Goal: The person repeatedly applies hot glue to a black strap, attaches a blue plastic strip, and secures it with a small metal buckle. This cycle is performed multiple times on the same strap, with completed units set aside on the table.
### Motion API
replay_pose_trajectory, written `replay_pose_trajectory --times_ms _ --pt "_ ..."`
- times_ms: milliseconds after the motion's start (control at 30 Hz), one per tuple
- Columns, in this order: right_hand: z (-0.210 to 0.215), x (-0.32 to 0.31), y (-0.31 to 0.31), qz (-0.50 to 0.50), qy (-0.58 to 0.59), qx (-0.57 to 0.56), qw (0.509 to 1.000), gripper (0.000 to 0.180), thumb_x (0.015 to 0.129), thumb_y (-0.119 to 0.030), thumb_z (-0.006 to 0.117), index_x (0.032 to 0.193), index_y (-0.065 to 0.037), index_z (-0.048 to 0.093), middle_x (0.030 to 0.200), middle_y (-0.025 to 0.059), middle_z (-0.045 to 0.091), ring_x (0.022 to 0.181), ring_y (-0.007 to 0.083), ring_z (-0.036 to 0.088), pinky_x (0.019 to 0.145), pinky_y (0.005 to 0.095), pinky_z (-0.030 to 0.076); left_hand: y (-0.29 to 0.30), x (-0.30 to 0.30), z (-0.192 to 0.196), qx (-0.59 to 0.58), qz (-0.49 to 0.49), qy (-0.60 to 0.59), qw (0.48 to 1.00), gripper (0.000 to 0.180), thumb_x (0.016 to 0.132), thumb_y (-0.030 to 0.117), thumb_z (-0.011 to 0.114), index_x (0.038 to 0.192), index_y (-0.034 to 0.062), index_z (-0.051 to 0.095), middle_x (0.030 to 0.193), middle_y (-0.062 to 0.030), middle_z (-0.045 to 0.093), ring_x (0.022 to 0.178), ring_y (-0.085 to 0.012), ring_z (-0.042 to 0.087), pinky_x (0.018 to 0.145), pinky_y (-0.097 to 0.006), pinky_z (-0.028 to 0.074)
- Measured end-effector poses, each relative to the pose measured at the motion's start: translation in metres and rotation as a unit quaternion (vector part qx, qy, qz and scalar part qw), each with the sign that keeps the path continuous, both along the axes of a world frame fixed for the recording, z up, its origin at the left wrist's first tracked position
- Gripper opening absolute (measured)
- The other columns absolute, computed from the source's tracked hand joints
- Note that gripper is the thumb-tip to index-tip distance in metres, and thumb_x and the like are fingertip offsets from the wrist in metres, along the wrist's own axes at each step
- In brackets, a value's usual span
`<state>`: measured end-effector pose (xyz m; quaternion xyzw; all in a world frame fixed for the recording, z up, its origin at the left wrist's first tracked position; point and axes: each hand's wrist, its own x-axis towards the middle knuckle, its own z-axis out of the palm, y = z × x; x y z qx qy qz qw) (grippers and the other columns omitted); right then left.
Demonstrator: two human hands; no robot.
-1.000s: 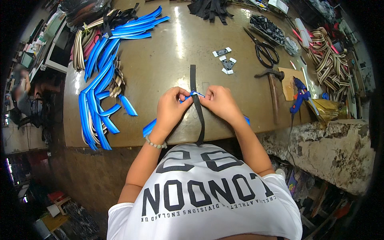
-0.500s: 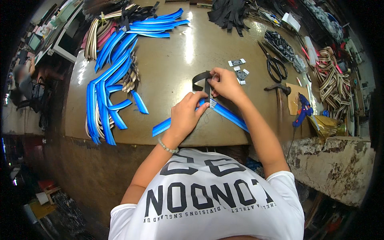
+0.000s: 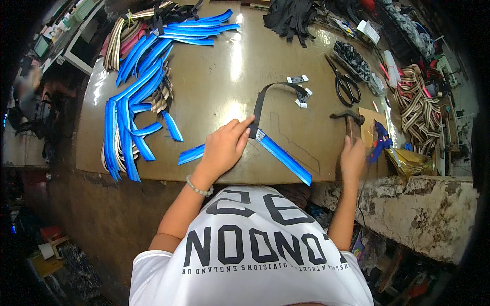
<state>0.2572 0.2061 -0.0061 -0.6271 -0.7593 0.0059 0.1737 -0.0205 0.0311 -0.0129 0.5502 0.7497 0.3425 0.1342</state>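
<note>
My left hand [image 3: 228, 144] presses its fingers together on the lower end of a black webbing strap [image 3: 261, 104], which loops up and to the right. That end meets a blue striped strap [image 3: 282, 156] at a small printed tag [image 3: 260, 135]. The blue strap's two arms slant down either side of the join, and part of it lies hidden under my left hand. A loose thread hangs by the join. On the right, my right hand [image 3: 353, 157] is closed round the wooden handle of a hammer [image 3: 348, 119], its dark head pointing away from me.
Blue straps [image 3: 133, 122] are heaped on the left of the table [image 3: 214, 92]. Scissors [image 3: 347, 86], a blue glue gun [image 3: 380, 140] and a tray of small black parts [image 3: 352, 60] stand on the right. Small black-and-white tags [image 3: 297, 79] lie beyond the strap loop.
My right hand has let go of the black strap and moved right to take hold of the hammer handle. The strap's free end has fallen to the right. My left hand stays at the join.
</note>
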Motion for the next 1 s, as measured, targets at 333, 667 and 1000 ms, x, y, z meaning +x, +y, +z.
replay_pose_trajectory --times_ms 333,667,1000 --pt "0.028 -0.095 -0.105 0.285 0.117 -0.275 0.911 0.031 0.101 -0.030 0.051 0.097 0.001 0.050 0.075 0.0313 0.059 0.074 0.0533 0.058 0.059 0.0552 0.045 0.000 -0.012 -0.014 0.101 0.073 -0.127 0.984 0.034 0.095 0.000 0.040 0.128 0.0037 0.050 0.093 -0.0156 0.055 0.086 -0.0316 0.057 0.081 -0.040 0.047" --pt "0.040 -0.078 -0.064 0.172 0.199 -0.325 0.908 0.053 0.102 -0.049 0.040 0.095 0.001 0.055 0.081 0.0327 0.060 0.081 0.0533 0.059 0.067 0.0538 0.045 0.007 0.012 -0.001 0.036 0.065 0.014 0.997 0.044 0.086 0.040 0.071 0.103 0.0002 0.059 0.092 -0.0159 0.059 0.086 -0.0322 0.062 0.076 -0.041 0.050" --pt "-0.003 0.012 0.001 -0.048 0.141 -0.003 0.989 0.051 0.102 -0.045 0.043 0.110 0.003 0.060 0.096 0.0329 0.064 0.094 0.0517 0.059 0.076 0.0529 0.047 0.006 0.014 -0.006 0.045 0.088 -0.002 0.995 0.017 0.087 0.016 0.066 0.099 0.0036 0.065 0.100 -0.0136 0.058 0.095 -0.0332 0.056 0.083 -0.041 0.046"
